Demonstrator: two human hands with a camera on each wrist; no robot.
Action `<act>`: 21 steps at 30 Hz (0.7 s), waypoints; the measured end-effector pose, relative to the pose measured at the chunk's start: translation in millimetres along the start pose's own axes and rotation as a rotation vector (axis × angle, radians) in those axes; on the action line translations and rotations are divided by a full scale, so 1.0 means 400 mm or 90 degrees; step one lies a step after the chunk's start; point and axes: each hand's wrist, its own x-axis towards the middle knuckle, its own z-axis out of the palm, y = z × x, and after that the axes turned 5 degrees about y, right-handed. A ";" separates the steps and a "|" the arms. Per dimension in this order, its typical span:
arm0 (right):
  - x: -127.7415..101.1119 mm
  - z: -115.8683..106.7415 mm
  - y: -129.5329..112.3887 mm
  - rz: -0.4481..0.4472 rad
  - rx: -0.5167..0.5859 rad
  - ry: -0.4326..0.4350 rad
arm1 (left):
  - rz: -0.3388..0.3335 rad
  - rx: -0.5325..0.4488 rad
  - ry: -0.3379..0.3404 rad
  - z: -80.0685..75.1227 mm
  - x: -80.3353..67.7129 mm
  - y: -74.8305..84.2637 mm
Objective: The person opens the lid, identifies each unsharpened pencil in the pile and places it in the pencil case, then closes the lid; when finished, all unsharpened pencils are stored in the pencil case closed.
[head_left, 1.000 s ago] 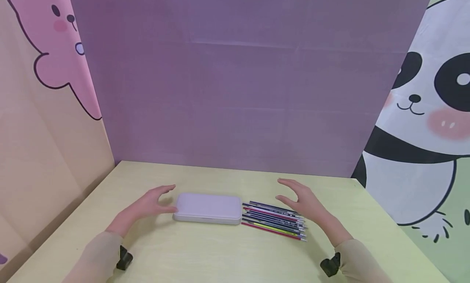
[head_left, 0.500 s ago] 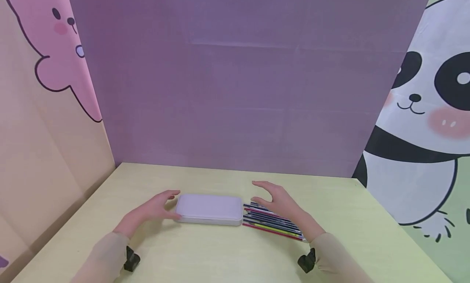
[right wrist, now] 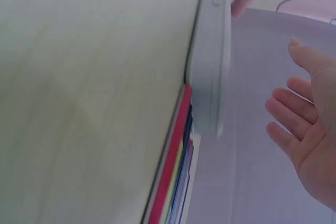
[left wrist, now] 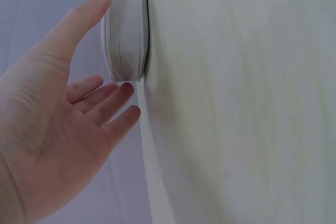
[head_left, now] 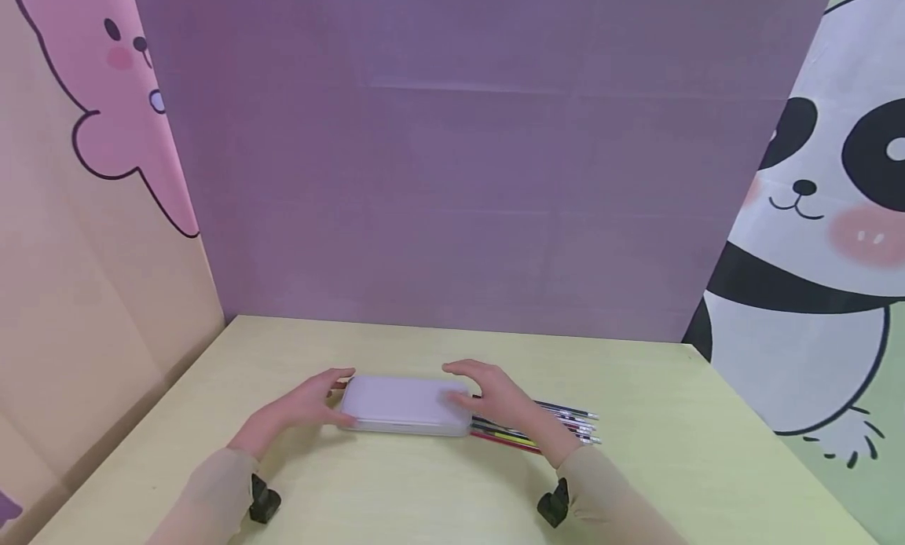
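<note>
Head | pale case (head_left: 403, 404) | left hand (head_left: 305, 402) wide, at its left end | right hand (head_left: 497, 396) wide, above its right end

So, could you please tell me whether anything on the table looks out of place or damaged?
Nothing stands out: the pale case lies flat and closed, and the pencils lie roughly side by side at its right end, with no visible damage. The right hand and forearm hide part of them.
</note>
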 end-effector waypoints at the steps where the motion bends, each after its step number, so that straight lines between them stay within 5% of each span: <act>1: 0.004 0.006 -0.004 -0.007 0.007 -0.006 | -0.007 -0.006 0.000 0.002 0.001 -0.002; 21: 0.043 0.095 -0.041 -0.019 -0.040 -0.144 | -0.055 -0.027 -0.015 0.009 0.007 -0.012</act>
